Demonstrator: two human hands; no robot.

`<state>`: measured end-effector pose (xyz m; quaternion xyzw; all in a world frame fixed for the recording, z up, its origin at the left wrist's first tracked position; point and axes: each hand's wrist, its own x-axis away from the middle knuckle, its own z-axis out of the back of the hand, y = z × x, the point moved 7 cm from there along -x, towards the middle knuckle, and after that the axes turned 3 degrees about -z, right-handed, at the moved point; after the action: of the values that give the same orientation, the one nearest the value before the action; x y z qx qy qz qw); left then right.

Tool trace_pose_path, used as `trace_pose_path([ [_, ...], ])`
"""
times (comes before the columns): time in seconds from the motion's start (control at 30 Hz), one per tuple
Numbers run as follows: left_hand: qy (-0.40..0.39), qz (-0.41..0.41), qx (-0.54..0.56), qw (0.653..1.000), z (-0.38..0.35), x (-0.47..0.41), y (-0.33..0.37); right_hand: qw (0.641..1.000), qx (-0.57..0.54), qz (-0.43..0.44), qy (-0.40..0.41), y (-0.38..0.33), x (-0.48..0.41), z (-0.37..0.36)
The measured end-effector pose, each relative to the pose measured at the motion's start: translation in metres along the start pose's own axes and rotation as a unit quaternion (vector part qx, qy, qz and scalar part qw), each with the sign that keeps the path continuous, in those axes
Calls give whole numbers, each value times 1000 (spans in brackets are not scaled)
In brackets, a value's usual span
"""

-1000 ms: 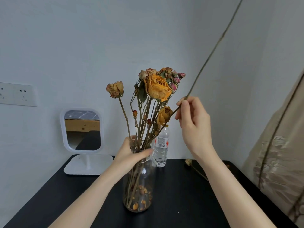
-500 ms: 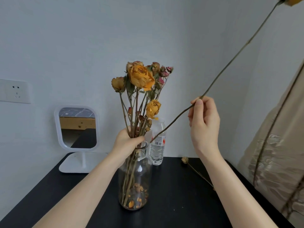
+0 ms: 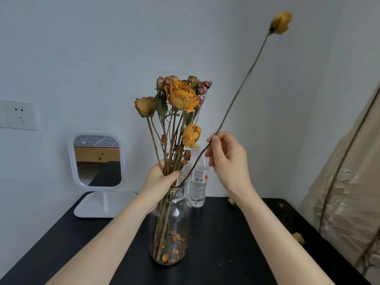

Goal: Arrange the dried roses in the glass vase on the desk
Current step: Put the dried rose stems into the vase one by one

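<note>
Where the vase point(image 3: 181, 212) stands: upright near the middle of the black desk point(image 3: 226, 243), clear glass, between the two forearms.
Bunch of dried roses point(image 3: 181, 95): stems down in the vase, heads fanned above it, the biggest orange head at the top, a smaller one lower on the right.
Left hand point(image 3: 162, 177): fingers and thumb curled tight round the bunch's stems just above the vase's mouth.
Right hand point(image 3: 228, 159): thumb and forefinger pinched on the stem of a single rose point(image 3: 242, 83); the other fingers hang loosely spread.
Single rose, how it lies: tilted, its yellow head high up to the right against the wall, its lower end down at the vase's mouth beside the left thumb. I cannot tell whether the tip is inside the glass.
Petals point(image 3: 172, 249): a heap of dry orange and brown bits at the bottom of the vase.
Water bottle point(image 3: 198, 182): upright just behind the vase, on its right.
Mirror point(image 3: 96, 161): white, on a stand at the back left of the desk.
Wall socket point(image 3: 18, 115): on the wall at far left.
Loose rose heads point(image 3: 298, 237): lying on the desk's right side, one near the back, one near the edge.
Cloth point(image 3: 339, 202): beige, hanging at the right edge.
</note>
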<state>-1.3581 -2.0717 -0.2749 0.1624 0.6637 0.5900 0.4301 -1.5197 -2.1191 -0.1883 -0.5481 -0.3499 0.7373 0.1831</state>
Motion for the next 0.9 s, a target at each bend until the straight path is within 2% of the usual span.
trace_pose_path([
  [0.4,10,-14,-12,1000,0,-4,-5,981,152,-55,-108,33,19,-39],
  [0.6,16,-14,-9,1000,1,-4,-6,956,200,-98,-189,48,23,-54],
  [0.67,12,-16,-10,1000,0,-4,-6,964,174,-107,-168,42,18,-45],
  [0.8,7,-23,-20,1000,0,-4,-4,993,46,-83,-71,13,5,-17],
  [0.9,9,-22,-24,999,-1,-3,-3,997,31,-54,-48,-2,2,-10],
])
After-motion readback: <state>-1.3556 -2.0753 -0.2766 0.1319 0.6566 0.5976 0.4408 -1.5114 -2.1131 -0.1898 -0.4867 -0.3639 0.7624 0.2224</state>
